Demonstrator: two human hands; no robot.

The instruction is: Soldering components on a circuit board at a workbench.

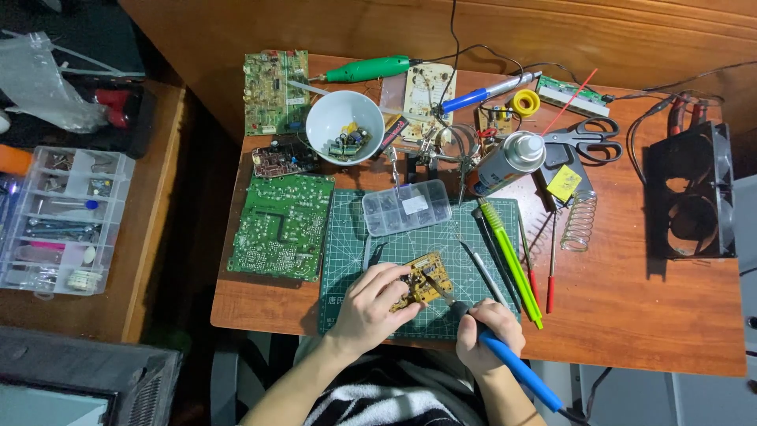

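The small circuit board (pixel 423 282) is yellow-tan, lying on a dark green cutting mat (pixel 441 237) ruled with a pale grid. The soldering iron (pixel 516 364) has a bright blue handle and black grip. The large circuit board (pixel 282 226) is green with silvery speckles. The bowl (pixel 344 125) is white, the table (pixel 646 308) reddish-brown wood, and the garment (pixel 378 404) black-and-white striped.

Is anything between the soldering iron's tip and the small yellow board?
Nothing visible. The right hand holds the soldering iron with its tip at the yellow board, which the left hand steadies on the mat.
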